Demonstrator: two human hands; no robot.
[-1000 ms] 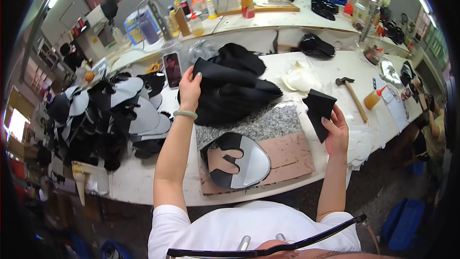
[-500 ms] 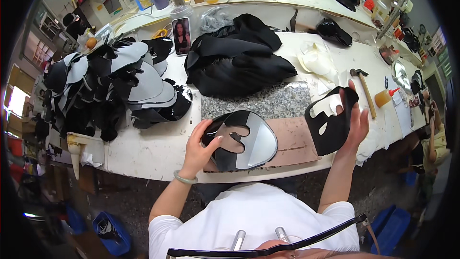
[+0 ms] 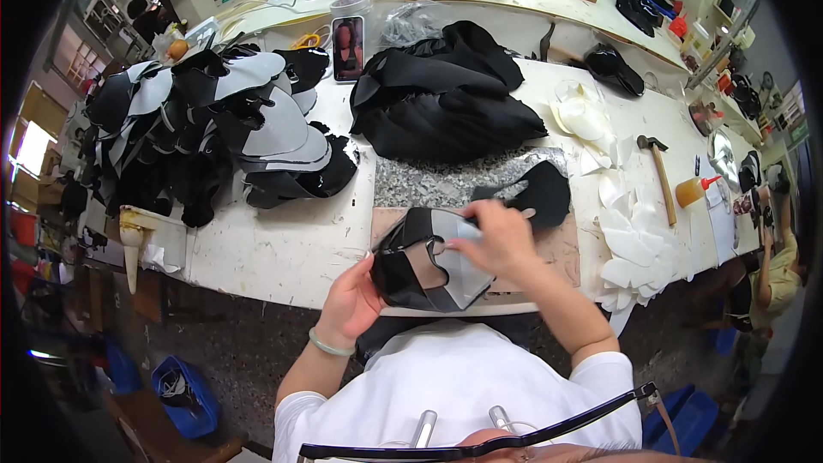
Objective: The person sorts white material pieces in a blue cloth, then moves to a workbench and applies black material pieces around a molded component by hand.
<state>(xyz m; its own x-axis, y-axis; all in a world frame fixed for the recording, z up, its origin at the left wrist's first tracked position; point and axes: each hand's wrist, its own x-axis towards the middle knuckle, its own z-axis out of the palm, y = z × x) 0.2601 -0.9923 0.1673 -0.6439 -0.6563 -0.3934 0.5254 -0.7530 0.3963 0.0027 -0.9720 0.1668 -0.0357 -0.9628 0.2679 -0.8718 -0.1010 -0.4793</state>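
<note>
Since the earlier frame my left hand [image 3: 351, 302], gripping its black edge, tipped up the curved black-and-grey panel [image 3: 463, 279] over the flat pinkish board [image 3: 561, 261]; my right hand [image 3: 506, 244] pinches its grey part; thin black cut-out sheet [image 3: 549, 193], laid farther right, unjoined.

I see an upright, pale-edged rectangular phone [image 3: 347, 49]; just left of it, yellow plastic scissor handles [image 3: 310, 40]; behind it, a clear plastic tub [image 3: 351, 7]; well right of it, a wooden-handled, dark-headed hammer [image 3: 663, 180].

The grey-and-black piece [image 3: 461, 278] looks smooth, the hammer handle [image 3: 664, 187] wooden.
</note>
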